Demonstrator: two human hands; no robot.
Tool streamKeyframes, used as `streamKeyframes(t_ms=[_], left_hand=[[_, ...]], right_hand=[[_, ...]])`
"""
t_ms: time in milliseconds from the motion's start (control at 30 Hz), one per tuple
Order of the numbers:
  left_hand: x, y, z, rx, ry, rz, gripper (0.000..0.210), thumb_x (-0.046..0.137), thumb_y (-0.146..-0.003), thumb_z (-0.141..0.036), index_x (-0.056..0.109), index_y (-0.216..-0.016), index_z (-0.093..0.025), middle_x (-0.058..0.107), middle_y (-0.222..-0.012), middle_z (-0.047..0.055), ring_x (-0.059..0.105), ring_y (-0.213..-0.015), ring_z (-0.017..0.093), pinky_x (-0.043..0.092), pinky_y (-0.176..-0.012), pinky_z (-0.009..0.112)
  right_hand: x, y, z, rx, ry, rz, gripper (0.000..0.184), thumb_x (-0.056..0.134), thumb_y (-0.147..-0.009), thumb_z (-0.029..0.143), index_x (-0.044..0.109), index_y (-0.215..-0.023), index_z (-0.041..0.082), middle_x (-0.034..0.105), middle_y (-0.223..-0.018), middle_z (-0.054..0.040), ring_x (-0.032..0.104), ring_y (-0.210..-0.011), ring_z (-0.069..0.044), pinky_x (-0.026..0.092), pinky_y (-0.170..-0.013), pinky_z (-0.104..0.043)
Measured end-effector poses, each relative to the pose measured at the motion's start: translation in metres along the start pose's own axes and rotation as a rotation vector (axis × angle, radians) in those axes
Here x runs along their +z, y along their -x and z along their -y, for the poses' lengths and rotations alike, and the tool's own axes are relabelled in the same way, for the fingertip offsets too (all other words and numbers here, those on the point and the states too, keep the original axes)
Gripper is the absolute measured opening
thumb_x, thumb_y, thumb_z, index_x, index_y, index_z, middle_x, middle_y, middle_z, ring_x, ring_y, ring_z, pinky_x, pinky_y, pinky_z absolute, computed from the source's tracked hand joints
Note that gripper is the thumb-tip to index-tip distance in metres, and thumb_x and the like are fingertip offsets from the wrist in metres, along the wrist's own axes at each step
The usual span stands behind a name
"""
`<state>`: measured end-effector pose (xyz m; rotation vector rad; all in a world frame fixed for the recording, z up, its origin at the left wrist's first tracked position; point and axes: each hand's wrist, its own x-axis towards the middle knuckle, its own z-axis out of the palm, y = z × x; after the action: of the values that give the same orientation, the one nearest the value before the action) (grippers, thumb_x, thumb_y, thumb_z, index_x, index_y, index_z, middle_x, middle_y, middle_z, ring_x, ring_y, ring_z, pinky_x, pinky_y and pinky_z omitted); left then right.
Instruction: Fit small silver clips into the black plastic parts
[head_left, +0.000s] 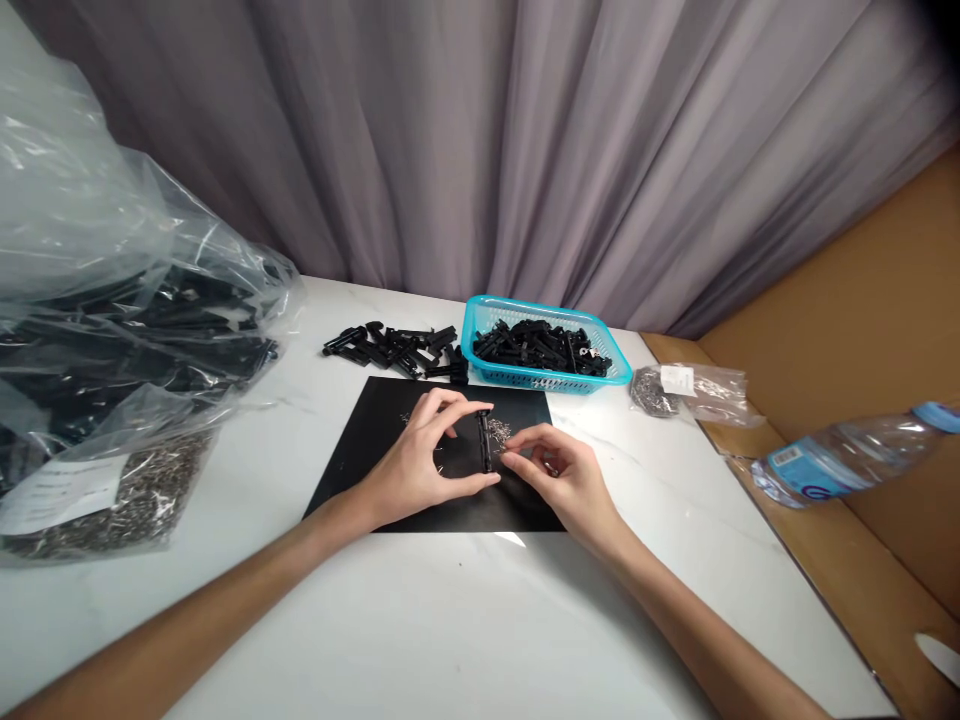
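Black, narrow plastic part (pixel 485 442) with a ridged body is held over the black rectangular mat (pixel 360 460), its long side running away from the person; whether its underside touches the mat is hard to tell. Left hand (pixel 412 460) has it pinched end to end — index finger at the far end, thumb at the near end, the fingers parted by just the length of the part. Right hand (pixel 566 480) is just beside it, thumb and index fingertips brought close together; a little metal glints inside the curled fingers, but I cannot tell whether the tips grip anything.

A small pile of silvery metal screw-like pieces (pixel 498 432) lies on the mat behind the part, with a few strays near the left hand. Beyond the mat, on the white marbled bench (pixel 450 620), a loose heap of black plastic parts (pixel 405 348) lies next to a turquoise perforated plastic basket (pixel 621 374) filled with similar black pieces (pixel 532 345). To the basket's right is a small clear bag of metal pieces (pixel 652 392); farther right, a clear bottle with a blue label (pixel 840 455) is by the brown cardboard (pixel 847 300). At left — a large clear plastic bag with dark contents (pixel 142 290), and a white-labelled bag of metal pieces (pixel 161 490) nearer the person.
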<state>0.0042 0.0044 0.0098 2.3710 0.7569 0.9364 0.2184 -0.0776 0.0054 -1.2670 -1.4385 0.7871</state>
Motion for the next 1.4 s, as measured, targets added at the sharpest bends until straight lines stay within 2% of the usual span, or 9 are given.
streamKeyframes(t_ms=[100,267,400,600,733,1000,1100,1233,1400], left_hand=[[-0.001,0.0,0.004,0.05,-0.007,0.012,0.064,0.085,-0.081,-0.04,0.056,-0.137,-0.029,0.053,-0.137,0.008,0.058,-0.118,0.025,0.061,-0.092,0.039],[-0.004,-0.002,0.009,0.039,-0.008,0.025,0.065,0.085,-0.082,-0.039,0.054,-0.139,-0.028,0.059,-0.132,0.007,0.063,-0.096,0.019,0.061,-0.089,0.038],[-0.009,-0.004,0.011,0.054,-0.037,0.022,0.066,0.086,-0.082,-0.038,0.055,-0.14,-0.027,0.06,-0.127,0.007,0.064,-0.096,0.019,0.061,-0.089,0.038],[-0.009,-0.002,0.013,0.078,-0.07,0.052,0.075,0.085,-0.081,-0.039,0.05,-0.146,-0.029,0.063,-0.126,0.007,0.063,-0.1,0.021,0.06,-0.094,0.04],[-0.004,0.002,0.011,0.062,-0.057,0.078,0.085,0.085,-0.081,-0.043,0.041,-0.153,-0.03,0.064,-0.13,0.007,0.065,-0.104,0.022,0.06,-0.097,0.043],[-0.004,0.0,0.007,0.062,-0.049,0.095,0.067,0.083,-0.083,-0.041,0.053,-0.141,-0.027,0.066,-0.123,0.007,0.066,-0.105,0.023,0.059,-0.096,0.042],[-0.006,-0.002,0.008,0.042,-0.046,0.05,0.065,0.083,-0.083,-0.041,0.055,-0.14,-0.027,0.065,-0.124,0.007,0.066,-0.103,0.023,0.059,-0.095,0.042],[-0.007,-0.004,0.011,-0.017,-0.05,0.018,0.066,0.082,-0.083,-0.044,0.054,-0.14,-0.026,0.066,-0.12,0.006,0.066,-0.1,0.022,0.059,-0.092,0.04],[-0.006,-0.004,0.011,-0.024,-0.043,0.011,0.064,0.081,-0.084,-0.038,0.054,-0.14,-0.027,0.065,-0.121,0.005,0.066,-0.102,0.022,0.059,-0.093,0.039]], right_hand=[[0.0,0.0,0.0,0.005,0.029,-0.009,0.014,0.073,-0.092,0.035,0.077,-0.092,0.022,0.072,-0.081,-0.0012,0.043,-0.058,-0.012,0.036,-0.056,-0.028],[0.002,0.004,-0.002,-0.051,0.084,-0.016,0.012,0.07,-0.096,0.031,0.078,-0.096,0.023,0.074,-0.091,-0.0026,0.049,-0.066,-0.016,0.04,-0.062,-0.031],[0.003,0.006,-0.004,-0.122,0.226,-0.084,0.012,0.067,-0.098,0.024,0.079,-0.098,0.026,0.076,-0.094,-0.0018,0.05,-0.073,-0.019,0.041,-0.067,-0.033],[0.001,0.004,-0.007,-0.068,0.247,-0.153,0.008,0.072,-0.095,0.031,0.078,-0.1,0.027,0.074,-0.086,-0.0007,0.049,-0.07,-0.019,0.037,-0.062,-0.032],[0.002,0.005,-0.008,-0.069,0.305,-0.143,0.007,0.071,-0.096,0.027,0.078,-0.096,0.027,0.072,-0.086,-0.0008,0.051,-0.073,-0.019,0.039,-0.066,-0.033],[-0.008,-0.001,-0.011,-0.187,0.443,-0.028,0.01,0.063,-0.102,0.025,0.071,-0.097,0.026,0.073,-0.098,-0.0039,0.061,-0.088,-0.023,0.048,-0.08,-0.039],[-0.01,-0.001,-0.015,-0.281,0.565,-0.004,0.015,0.061,-0.103,0.027,0.074,-0.111,0.027,0.069,-0.107,-0.0078,0.064,-0.098,-0.026,0.052,-0.084,-0.041],[-0.004,0.002,-0.018,-0.341,0.758,0.067,0.033,0.057,-0.106,0.034,0.069,-0.136,0.03,0.062,-0.12,-0.0129,0.062,-0.107,-0.029,0.058,-0.077,-0.042],[0.01,0.003,-0.018,-0.405,0.891,0.156,0.034,0.054,-0.106,0.039,0.07,-0.134,0.027,0.063,-0.125,-0.0152,0.059,-0.11,-0.033,0.057,-0.065,-0.04]])
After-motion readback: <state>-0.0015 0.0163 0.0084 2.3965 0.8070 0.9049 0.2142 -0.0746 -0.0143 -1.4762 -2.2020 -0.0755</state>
